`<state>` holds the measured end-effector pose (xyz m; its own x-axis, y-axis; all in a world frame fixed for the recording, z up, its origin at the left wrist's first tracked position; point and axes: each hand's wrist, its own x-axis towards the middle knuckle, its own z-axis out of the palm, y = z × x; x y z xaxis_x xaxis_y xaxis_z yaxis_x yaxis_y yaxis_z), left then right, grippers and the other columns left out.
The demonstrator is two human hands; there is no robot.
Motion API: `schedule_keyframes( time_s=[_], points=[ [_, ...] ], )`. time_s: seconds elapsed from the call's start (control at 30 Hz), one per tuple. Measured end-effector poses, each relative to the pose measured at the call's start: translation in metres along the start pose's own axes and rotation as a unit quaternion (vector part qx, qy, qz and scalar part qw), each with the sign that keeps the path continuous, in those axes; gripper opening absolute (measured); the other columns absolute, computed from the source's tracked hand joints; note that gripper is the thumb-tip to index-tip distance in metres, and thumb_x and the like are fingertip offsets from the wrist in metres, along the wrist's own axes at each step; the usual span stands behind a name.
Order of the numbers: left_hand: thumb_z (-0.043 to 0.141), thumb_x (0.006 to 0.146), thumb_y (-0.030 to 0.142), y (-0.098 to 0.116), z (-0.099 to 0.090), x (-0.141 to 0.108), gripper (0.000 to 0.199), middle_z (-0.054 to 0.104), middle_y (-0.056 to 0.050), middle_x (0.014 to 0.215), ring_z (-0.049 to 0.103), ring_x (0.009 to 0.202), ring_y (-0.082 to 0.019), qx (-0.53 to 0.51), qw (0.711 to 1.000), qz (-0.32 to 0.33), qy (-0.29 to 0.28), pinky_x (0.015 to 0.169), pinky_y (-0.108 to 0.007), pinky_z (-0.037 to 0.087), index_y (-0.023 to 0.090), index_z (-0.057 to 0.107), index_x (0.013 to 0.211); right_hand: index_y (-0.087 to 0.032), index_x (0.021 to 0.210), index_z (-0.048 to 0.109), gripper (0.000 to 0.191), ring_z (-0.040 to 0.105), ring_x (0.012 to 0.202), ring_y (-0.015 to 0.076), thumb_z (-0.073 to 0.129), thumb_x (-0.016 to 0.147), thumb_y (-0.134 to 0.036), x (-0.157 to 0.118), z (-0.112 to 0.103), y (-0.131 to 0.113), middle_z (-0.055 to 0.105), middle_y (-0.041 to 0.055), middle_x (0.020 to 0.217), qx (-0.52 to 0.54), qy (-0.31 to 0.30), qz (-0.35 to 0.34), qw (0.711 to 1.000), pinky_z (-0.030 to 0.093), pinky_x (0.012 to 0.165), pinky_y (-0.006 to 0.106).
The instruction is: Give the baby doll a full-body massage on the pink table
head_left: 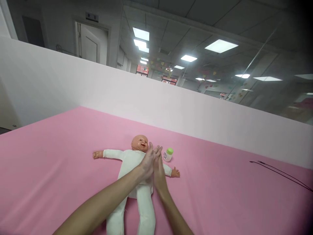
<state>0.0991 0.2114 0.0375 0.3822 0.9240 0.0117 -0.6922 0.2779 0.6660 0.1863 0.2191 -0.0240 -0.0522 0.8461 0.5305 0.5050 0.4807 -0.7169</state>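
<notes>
The baby doll [133, 169] looked soft and light, best lifted under its body, while both hands [153, 163] pressed flat together, holding nothing.

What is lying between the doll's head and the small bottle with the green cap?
In the head view, only fingertips of the pressed-together hands reach between the doll's head and the bottle; otherwise bare pink sheet.

Your left hand [147, 162] and right hand [158, 168] are bare: no gloves, rings or watch visible. Both forearms are uncovered right down to the near edge; no sleeves show.
</notes>
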Motion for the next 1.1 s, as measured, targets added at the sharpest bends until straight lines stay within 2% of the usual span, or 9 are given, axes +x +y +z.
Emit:
schedule_keyframes(
  time_s=[0.13,0.3,0.4,0.53,0.7,0.77,0.83,0.93,1.1],
  points=[
    [0.032,0.100,0.065,-0.011,-0.013,-0.013,0.066,0.034,0.000,0.166,0.021,0.155,-0.012,-0.024,0.999,0.033,0.031,0.122,-0.018,0.024,0.027,0.048,0.152,-0.025,0.166,0.005,0.079,0.005,0.159,0.0282,0.028,0.102,-0.065,-0.020,0.012,-0.030,0.009,0.0058,0.173,0.015,-0.018,-0.020,1.000,0.020,0.126,0.058],
    [0.040,0.093,0.078,0.002,-0.011,-0.032,0.080,0.062,-0.016,0.141,0.049,0.141,-0.032,-0.038,0.996,-0.078,0.004,0.115,-0.040,0.043,0.017,0.060,0.140,-0.025,0.160,0.034,0.067,0.018,0.158,0.0292,0.027,0.104,-0.062,0.005,0.001,-0.044,0.031,0.0069,0.167,0.002,-0.011,-0.032,0.999,0.014,0.127,0.061],
    [0.040,0.093,0.079,0.022,-0.007,-0.040,0.079,0.066,-0.016,0.133,0.057,0.133,-0.034,-0.055,0.997,-0.048,-0.005,0.112,-0.044,0.046,0.018,0.061,0.138,-0.027,0.162,0.030,0.064,0.016,0.158,0.0283,0.033,0.105,-0.058,0.002,0.003,-0.055,0.027,0.0041,0.169,0.009,-0.025,-0.015,1.000,0.018,0.128,0.059],
    [0.032,0.097,0.076,0.033,-0.008,-0.048,0.077,0.062,-0.016,0.141,0.052,0.139,-0.032,-0.058,0.998,-0.012,0.023,0.117,-0.046,0.040,0.020,0.058,0.144,-0.029,0.163,0.027,0.066,0.015,0.158,0.0297,0.038,0.104,-0.057,-0.011,0.010,-0.073,0.028,0.0021,0.168,-0.014,-0.079,-0.094,0.992,0.017,0.128,0.058],
    [0.030,0.098,0.075,0.048,-0.031,-0.068,0.076,0.047,-0.009,0.158,0.035,0.151,-0.028,0.124,0.991,0.048,-0.032,0.125,-0.040,0.027,0.023,0.059,0.144,-0.025,0.163,0.025,0.072,0.018,0.158,0.0295,0.041,0.102,-0.061,0.001,-0.001,-0.042,0.023,0.0066,0.170,-0.040,-0.040,-0.008,0.998,0.021,0.127,0.058],
    [0.037,0.100,0.070,0.056,-0.051,-0.071,0.068,0.046,-0.007,0.159,0.031,0.153,-0.026,0.262,0.955,0.140,0.016,0.127,-0.037,0.020,0.023,0.061,0.143,-0.022,0.164,0.021,0.078,0.014,0.158,0.0291,0.042,0.101,-0.063,0.001,-0.002,-0.017,0.018,0.0083,0.171,-0.051,-0.046,0.031,0.997,0.019,0.127,0.058],
    [0.043,0.102,0.061,0.059,-0.076,-0.070,0.062,0.044,-0.008,0.160,0.028,0.154,-0.024,0.400,0.889,0.207,0.089,0.128,-0.036,0.013,0.020,0.058,0.145,-0.017,0.163,0.025,0.081,0.017,0.158,0.0304,0.041,0.100,-0.065,-0.002,0.002,0.006,0.022,0.0115,0.169,-0.064,-0.077,0.048,0.994,0.018,0.127,0.059],
    [0.046,0.102,0.049,0.051,-0.119,-0.060,0.060,0.039,-0.011,0.163,0.027,0.155,-0.023,0.576,0.778,0.198,0.154,0.129,-0.040,0.009,0.015,0.049,0.152,-0.013,0.158,0.037,0.079,0.029,0.154,0.0328,0.036,0.100,-0.067,-0.007,0.010,0.031,0.035,0.0167,0.164,-0.087,-0.127,0.064,0.986,0.024,0.125,0.059],
    [0.039,0.105,0.040,0.044,-0.171,-0.051,0.052,0.047,-0.014,0.157,0.037,0.150,-0.029,0.790,0.558,0.199,0.158,0.127,-0.050,0.016,0.015,0.053,0.148,-0.006,0.146,0.053,0.071,0.042,0.146,0.0360,0.028,0.104,-0.058,-0.004,-0.004,0.055,0.051,0.0219,0.153,-0.243,-0.107,0.026,0.964,0.025,0.124,0.058]
  ],
)
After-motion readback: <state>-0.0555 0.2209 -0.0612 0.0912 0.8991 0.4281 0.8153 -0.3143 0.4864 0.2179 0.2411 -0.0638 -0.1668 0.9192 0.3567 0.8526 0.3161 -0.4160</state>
